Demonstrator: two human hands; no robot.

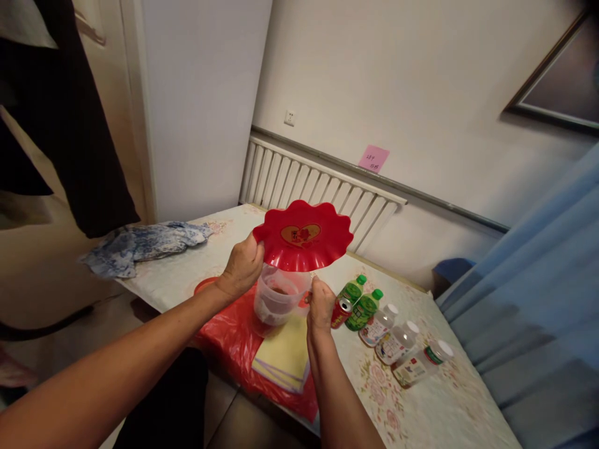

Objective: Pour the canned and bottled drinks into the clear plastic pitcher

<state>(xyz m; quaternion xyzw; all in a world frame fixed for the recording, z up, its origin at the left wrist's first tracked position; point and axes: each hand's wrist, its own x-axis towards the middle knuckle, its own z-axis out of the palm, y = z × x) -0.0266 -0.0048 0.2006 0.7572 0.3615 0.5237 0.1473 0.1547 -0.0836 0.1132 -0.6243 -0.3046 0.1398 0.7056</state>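
A red scalloped plate [309, 237] with a gold heart printed in its middle is raised and tilted, gripped at its left edge by my left hand [244, 265]. Just below and partly behind it is a translucent plastic jug [276, 302] with a little brownish content inside. My right hand [321, 305] is closed around the jug's handle on the right side. Under the jug lie a folded yellow cloth [285, 355] and a red plastic bag [229, 333]. Whether the jug touches the cloth is hard to make out.
Right of my right hand stand a red can [341, 313], green-capped bottles [367, 308] and several clear bottles [397, 343] in a row. A blue-and-white cloth [150, 244] lies on the far left of the floral tablecloth [374, 399]. A radiator [299, 174] is behind, a blue curtain [538, 268] at right.
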